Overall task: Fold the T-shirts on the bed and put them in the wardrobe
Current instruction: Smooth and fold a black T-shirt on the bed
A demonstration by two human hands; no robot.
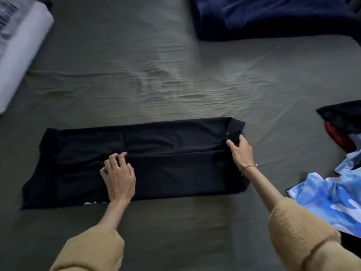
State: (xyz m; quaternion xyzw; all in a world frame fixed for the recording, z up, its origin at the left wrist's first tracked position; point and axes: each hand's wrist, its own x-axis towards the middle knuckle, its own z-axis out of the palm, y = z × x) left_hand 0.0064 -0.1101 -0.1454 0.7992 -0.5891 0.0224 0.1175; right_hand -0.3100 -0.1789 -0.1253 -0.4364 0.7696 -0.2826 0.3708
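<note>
Wrinkled grey-green bed sheet (pixel 175 79); black T-shirt (pixel 175 169) lying flat mid-bed, sides folded into a long band. Soft, light, limp, probably prone to slipping open; best taken at end edges. Left hand (pixel 119 173) pressing centre seam, fingers curled; right hand (pixel 241 151) pinching right end.

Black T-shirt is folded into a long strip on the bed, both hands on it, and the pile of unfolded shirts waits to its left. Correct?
Not quite. In the head view the pile of unfolded shirts lies to the right of the black T-shirt, not the left. The left hand and right hand are on it.
</note>
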